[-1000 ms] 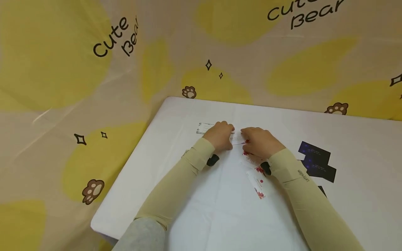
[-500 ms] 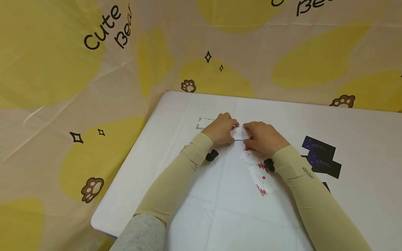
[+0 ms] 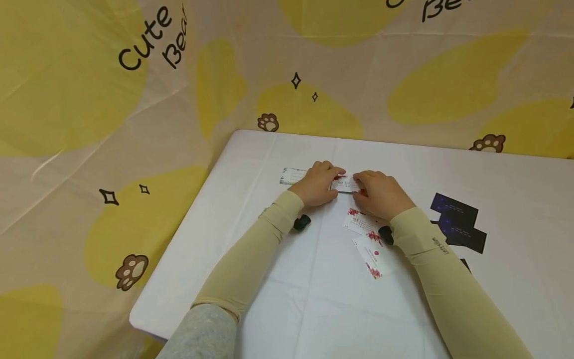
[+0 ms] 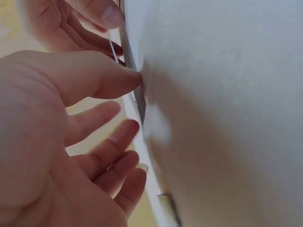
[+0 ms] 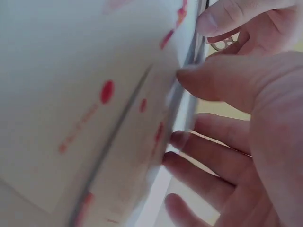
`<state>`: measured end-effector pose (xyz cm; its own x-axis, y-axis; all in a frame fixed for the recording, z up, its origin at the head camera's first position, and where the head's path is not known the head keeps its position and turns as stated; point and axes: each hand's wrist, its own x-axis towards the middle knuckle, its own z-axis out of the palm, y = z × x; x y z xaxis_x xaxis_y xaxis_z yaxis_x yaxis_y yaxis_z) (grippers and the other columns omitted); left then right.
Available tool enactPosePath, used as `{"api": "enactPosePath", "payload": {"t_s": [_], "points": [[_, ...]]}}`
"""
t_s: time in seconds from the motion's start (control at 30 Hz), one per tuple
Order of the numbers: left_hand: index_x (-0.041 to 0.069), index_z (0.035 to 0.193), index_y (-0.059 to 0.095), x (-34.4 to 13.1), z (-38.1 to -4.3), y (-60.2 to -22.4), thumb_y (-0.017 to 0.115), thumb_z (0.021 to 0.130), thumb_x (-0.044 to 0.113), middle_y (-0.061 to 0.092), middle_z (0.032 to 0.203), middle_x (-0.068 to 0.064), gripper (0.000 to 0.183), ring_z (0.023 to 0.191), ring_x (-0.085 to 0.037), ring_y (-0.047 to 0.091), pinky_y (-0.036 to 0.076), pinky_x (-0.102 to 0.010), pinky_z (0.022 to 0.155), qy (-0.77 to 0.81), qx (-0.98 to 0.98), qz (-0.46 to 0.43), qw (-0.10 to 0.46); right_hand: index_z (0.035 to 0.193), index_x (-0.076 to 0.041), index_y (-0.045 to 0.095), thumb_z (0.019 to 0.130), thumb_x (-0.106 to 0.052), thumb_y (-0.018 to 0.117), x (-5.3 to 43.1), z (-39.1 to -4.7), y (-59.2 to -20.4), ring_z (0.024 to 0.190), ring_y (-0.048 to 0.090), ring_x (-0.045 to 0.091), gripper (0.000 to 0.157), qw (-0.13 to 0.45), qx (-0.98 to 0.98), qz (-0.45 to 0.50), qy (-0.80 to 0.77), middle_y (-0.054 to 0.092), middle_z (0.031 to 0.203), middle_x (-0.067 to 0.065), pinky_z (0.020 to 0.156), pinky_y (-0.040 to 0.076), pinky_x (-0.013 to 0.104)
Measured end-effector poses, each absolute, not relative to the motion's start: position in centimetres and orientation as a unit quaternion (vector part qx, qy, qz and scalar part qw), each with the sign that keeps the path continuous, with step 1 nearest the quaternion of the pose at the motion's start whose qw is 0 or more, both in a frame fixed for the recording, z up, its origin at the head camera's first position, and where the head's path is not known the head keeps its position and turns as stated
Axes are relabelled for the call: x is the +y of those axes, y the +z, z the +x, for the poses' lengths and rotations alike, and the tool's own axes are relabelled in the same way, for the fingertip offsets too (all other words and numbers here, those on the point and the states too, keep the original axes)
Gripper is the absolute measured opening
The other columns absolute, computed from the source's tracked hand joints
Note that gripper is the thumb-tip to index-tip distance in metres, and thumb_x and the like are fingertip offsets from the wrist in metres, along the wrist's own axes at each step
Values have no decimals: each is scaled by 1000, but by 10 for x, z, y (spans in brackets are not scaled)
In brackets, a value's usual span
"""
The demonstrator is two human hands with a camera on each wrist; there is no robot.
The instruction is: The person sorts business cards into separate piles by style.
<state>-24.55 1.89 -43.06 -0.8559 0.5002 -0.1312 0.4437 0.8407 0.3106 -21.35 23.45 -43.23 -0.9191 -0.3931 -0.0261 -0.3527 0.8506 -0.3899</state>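
A white business card (image 3: 345, 185) with red floral corners lies crosswise between my two hands at the back of the table. My left hand (image 3: 317, 183) pinches its left end, thumb on the near edge and a finger on the far edge. On the right end my right hand (image 3: 381, 193) pinches it the same way. A dark line shows under the card's near edge; whether there is more than one card I cannot tell. Beside my left hand lies a white card with a grey-green leafy border (image 3: 292, 176), partly hidden by that hand.
Two white cards with red florals, an upper one (image 3: 358, 221) and a lower one (image 3: 373, 257), lie near my right wrist. Several black cards with blue lights (image 3: 462, 224) overlap farther right. The white table (image 3: 215, 249) ends at a patterned curtain (image 3: 251, 70).
Both hands, with the floral card between them, have shifted a little away from me and to the right. The card sits straighter and more of it shows. The loose cards stay put.
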Motion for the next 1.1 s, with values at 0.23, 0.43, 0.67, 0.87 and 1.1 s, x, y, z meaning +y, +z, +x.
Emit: {"api": "enactPosePath", "payload": {"t_s": [0.23,0.43,0.67,0.87,1.1], "points": [[16,164,46,40,-212,-406,73,102,34,53,157,-7,70,146,-25,47,40,-41,125,88,942,302,113,157,1,50,100,-28,73,251,-172,-410,146,52,51,68,70,962,-189,-182,55,159,26,122,38,68],[11,162,47,62,-170,-388,76,99,32,55,156,-9,72,144,-27,52,45,-39,122,52,911,379,155,151,3,57,94,-28,84,270,-107,-404,141,57,52,71,40,967,-205,-145,60,153,28,115,43,70],[16,147,64,71,-153,-392,80,94,14,65,141,1,55,132,-19,58,48,-32,115,39,881,437,178,130,3,68,85,-44,89,256,-68,-399,124,67,47,69,51,979,-175,-89,72,132,23,100,53,67],[20,142,70,71,-154,-399,72,92,3,67,138,6,53,133,-16,57,44,-30,117,49,856,483,178,113,7,70,83,-46,86,242,-55,-396,101,67,40,63,79,987,-131,-43,73,109,20,82,57,60],[22,132,73,76,-148,-399,78,91,15,66,122,4,42,119,-17,56,48,-27,104,5,873,453,181,93,1,68,80,-39,89,244,-53,-401,81,57,31,47,69,988,-132,-35,60,87,12,68,54,52]]}}
